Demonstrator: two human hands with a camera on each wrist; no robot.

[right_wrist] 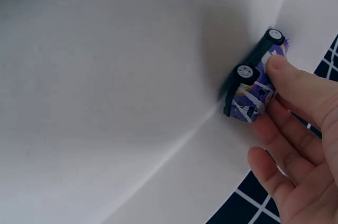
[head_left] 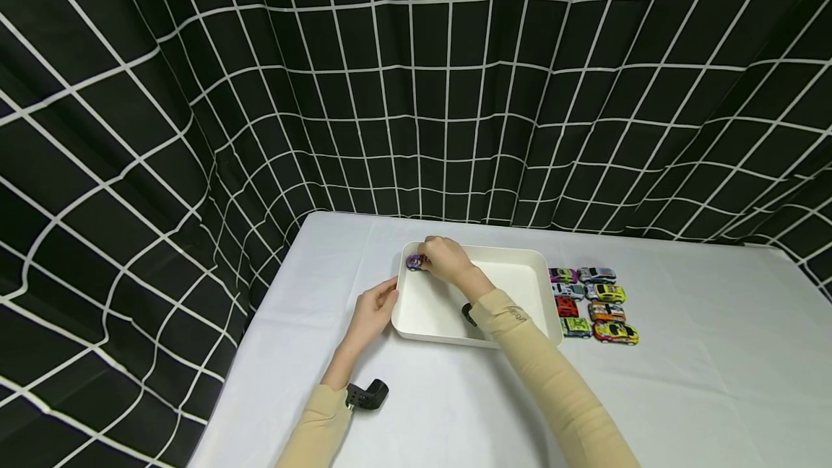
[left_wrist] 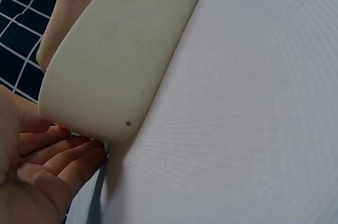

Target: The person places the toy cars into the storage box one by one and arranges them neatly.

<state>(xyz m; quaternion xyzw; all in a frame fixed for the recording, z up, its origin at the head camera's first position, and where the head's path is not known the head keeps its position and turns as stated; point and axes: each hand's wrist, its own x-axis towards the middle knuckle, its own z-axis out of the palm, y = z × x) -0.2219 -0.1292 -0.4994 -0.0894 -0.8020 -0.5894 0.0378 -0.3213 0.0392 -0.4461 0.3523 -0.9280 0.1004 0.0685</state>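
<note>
One small purple toy car with printed graphics and dark wheels with pale hubs [right_wrist: 252,99] sits in the grip of the right hand [head_left: 445,260], pinched between the thumb and the bent fingers [right_wrist: 282,145]. It is inside a shallow white rectangular tray with rounded corners [head_left: 513,291], at the far-left corner, close to the wall; I cannot tell whether all its wheels meet the tray floor. At the tray's left end, the left hand [head_left: 370,318] holds nothing enclosed: its fingers are loosely extended, with their tips against the outside of the wall. Just beyond the tray's right end stand eight more printed toy cars [head_left: 606,311] in two close columns of four, among them a red one, a lime-green one, an orange one and a silver-grey one; whether the nearer column touches the tray is unclear. Tray and cars rest on a tabletop covered in white cloth [head_left: 708,360]. Both forearms wear beige sleeves [head_left: 552,374], the right one bearing small dark lettering, and a black wrist-worn device [head_left: 369,396] shows on the left arm. Behind and to the sides hangs a black curtain with a white grid [head_left: 429,96].
</note>
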